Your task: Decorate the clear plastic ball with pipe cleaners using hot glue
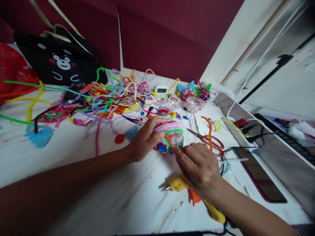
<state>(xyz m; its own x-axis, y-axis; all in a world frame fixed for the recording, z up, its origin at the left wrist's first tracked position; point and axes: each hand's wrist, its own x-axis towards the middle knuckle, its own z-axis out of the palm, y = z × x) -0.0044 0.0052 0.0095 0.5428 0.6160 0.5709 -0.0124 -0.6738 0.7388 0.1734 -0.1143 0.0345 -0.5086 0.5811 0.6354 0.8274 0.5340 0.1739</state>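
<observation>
A clear ball (pixel 177 137) wrapped in coloured pipe cleaners, with a blue coil on its lower left, rests on the white table. Around its left and top side curls my left hand (pixel 147 136), closed on it. My right hand (pixel 200 167) has its fingers curled, and the fingertips press at the ball's lower right edge, where orange and green pipe cleaners end. Whatever those fingers pinch is hidden. Beneath the right hand lies a yellow hot glue gun (pixel 180 183) with a metal nozzle and an orange trigger. Scissors (pixel 209 139) with orange handles lie just beyond that hand.
A tangled heap of pipe cleaners (pixel 110 95) spreads across the back left, before a black bag (pixel 59 62). Clear half-shells (pixel 174 102), a small digital clock (pixel 161 89) and finished animal-like figures (pixel 187 91) stand behind the ball. To the right are a phone (pixel 261 175) and cables.
</observation>
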